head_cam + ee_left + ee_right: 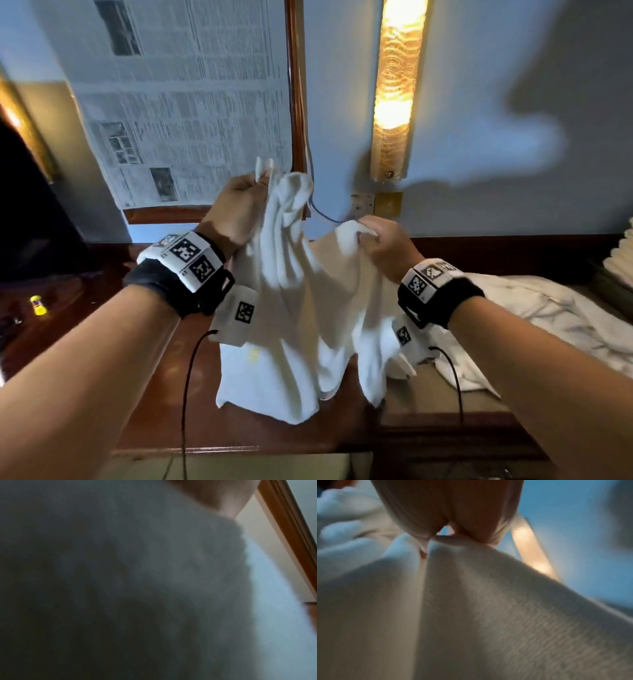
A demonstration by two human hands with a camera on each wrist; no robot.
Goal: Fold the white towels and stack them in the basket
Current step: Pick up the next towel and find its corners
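A white towel (294, 318) hangs crumpled in the air between my two hands, its lower edge reaching the wooden table (164, 404). My left hand (239, 205) pinches one corner up high, near the mirror frame. My right hand (380, 240) pinches another part of the edge, lower and to the right. In the left wrist view the towel (120, 588) fills nearly the whole picture, dark and blurred. In the right wrist view my right hand (450, 520) grips the towel (488, 615) from above. The basket is out of sight.
A heap of more white towels (534, 318) lies on the table at the right, and folded pale cloth (621, 263) shows at the right edge. A newspaper-covered mirror (185, 113) and a lit wall lamp (397, 89) stand behind. A small yellow object (37, 305) lies far left.
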